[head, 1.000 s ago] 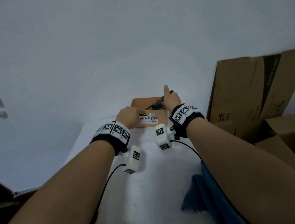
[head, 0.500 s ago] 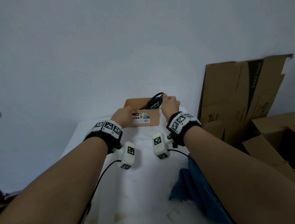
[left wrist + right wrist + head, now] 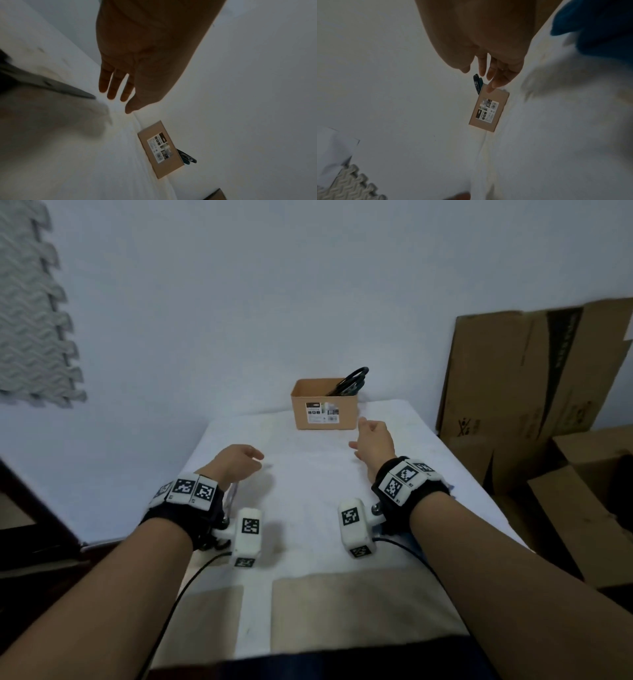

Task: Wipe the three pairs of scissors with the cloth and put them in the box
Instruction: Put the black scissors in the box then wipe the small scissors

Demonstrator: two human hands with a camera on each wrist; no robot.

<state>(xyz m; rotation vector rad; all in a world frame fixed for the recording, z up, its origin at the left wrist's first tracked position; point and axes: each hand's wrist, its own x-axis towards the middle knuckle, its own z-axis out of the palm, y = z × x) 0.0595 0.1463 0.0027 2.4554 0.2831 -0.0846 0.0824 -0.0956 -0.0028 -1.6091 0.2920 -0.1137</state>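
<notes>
Box (image 3: 324,409) stands at the table's (image 3: 308,474) far edge, scissors (image 3: 350,381) inside, handles protruding. Left hand (image 3: 236,462) and right hand (image 3: 373,440) hover nearer, fingers relaxed, holding nothing. Blue cloth (image 3: 599,27) lies near the right edge.

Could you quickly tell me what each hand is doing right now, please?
Left hand: open, fingers relaxed, holding nothing.
Right hand: open, fingers loosely extended, holding nothing, short of the box.

A: The small brown cardboard box (image 3: 325,405) on the far side, colours?
B: Tan, white printed label, black scissor handles (image 3: 352,380). White table cover (image 3: 308,491); grey zigzag-patterned foam mat (image 3: 34,313) far left.
</notes>
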